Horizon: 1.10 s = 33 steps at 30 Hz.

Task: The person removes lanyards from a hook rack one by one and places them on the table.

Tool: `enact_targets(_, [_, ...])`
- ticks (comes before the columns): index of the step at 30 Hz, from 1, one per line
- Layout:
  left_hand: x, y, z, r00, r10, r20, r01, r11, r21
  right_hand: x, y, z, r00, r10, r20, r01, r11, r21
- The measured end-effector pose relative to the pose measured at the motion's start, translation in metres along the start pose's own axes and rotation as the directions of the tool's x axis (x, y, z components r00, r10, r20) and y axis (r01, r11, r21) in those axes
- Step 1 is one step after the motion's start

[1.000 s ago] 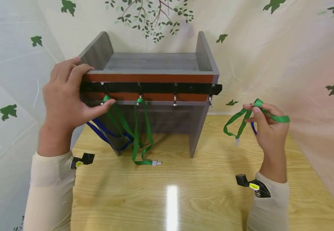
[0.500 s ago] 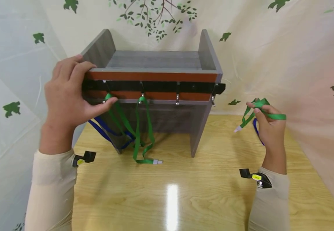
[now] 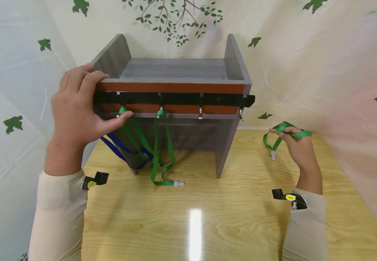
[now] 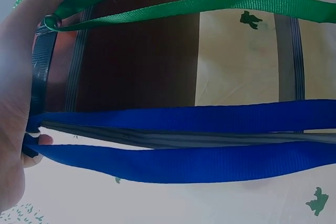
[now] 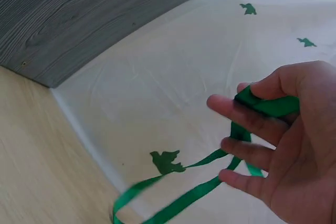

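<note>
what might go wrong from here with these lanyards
The held green lanyard is pinched in the right grip with its clip dangling, so it might slip. The thumb of the left grip is close to the leftmost green lanyard, so a shift could bump it loose. That lanyard appears to overlap the blue lanyard; pulling one might drag the other.

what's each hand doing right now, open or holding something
Left hand: closed, gripping the grey shelf at its left end.
Right hand: closed, pinching a green lanyard.
</note>
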<state>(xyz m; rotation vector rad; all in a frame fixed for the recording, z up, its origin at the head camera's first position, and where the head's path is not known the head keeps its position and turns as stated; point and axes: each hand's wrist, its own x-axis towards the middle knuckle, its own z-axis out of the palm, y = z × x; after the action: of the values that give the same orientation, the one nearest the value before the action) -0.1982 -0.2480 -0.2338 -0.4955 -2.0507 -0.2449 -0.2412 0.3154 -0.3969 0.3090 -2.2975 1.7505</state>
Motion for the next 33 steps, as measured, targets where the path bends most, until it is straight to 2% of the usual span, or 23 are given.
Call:
enact_targets(2, [0.0, 0.0, 0.0, 1.0, -0.002, 0.002, 0.002, 1.0, 0.002, 0.001, 0.005, -0.003, 0.997, 0.076, 0.032, -0.072, 0.99, -0.125])
enact_targets(6, [0.0, 0.001, -0.001, 1.0, -0.005, 0.007, 0.005, 1.0, 0.004, 0.002, 0.016, -0.006, 0.968, 0.235, 0.093, -0.195, 0.928, -0.318])
enact_targets(11, [0.0, 0.001, -0.002, 1.0, -0.006, 0.013, 0.006, 1.0, 0.005, 0.002, 0.027, -0.006, 0.895, 0.402, 0.194, -0.295, 0.859, -0.419])
enact_targets(14, [0.0, 0.001, -0.002, 1.0, -0.004, 0.016, 0.004, 1.0, 0.005, 0.0, 0.032, -0.009, 0.845, 0.462, 0.27, -0.305, 0.83, -0.467])
enact_targets(16, [0.0, 0.001, -0.002, 1.0, -0.004, 0.018, 0.004, 1.0, 0.004, -0.001, 0.033, -0.01, 0.826, 0.482, 0.291, -0.296, 0.812, -0.503])
enact_targets(18, [0.0, 0.001, -0.002, 1.0, -0.005, 0.02, 0.004, 1.0, 0.004, 0.0, 0.035, -0.01, 0.824, 0.488, 0.287, -0.295, 0.803, -0.518])
enact_targets(24, [0.0, 0.001, -0.003, 1.0, -0.006, 0.015, 0.006, 1.0, 0.001, 0.003, 0.045, -0.006, 0.86, 0.445, 0.248, -0.241, 0.785, -0.571])
enact_targets(26, [0.001, 0.001, -0.003, 1.0, -0.007, 0.018, 0.007, 1.0, 0.002, 0.003, 0.047, -0.005, 0.857, 0.444, 0.263, -0.226, 0.781, -0.582])
enact_targets(29, [0.001, 0.002, -0.003, 1.0, -0.007, 0.027, 0.007, 1.0, 0.004, 0.003, 0.05, -0.004, 0.847, 0.437, 0.302, -0.207, 0.795, -0.57])
enact_targets(31, [0.001, 0.002, -0.003, 1.0, -0.005, 0.025, 0.005, 1.0, 0.002, 0.003, 0.054, -0.002, 0.831, 0.452, 0.323, -0.224, 0.804, -0.55])
enact_targets(33, [0.001, 0.002, -0.003, 1.0, -0.002, 0.022, 0.002, 1.0, 0.0, 0.003, 0.059, -0.001, 0.827, 0.45, 0.337, -0.229, 0.816, -0.531])
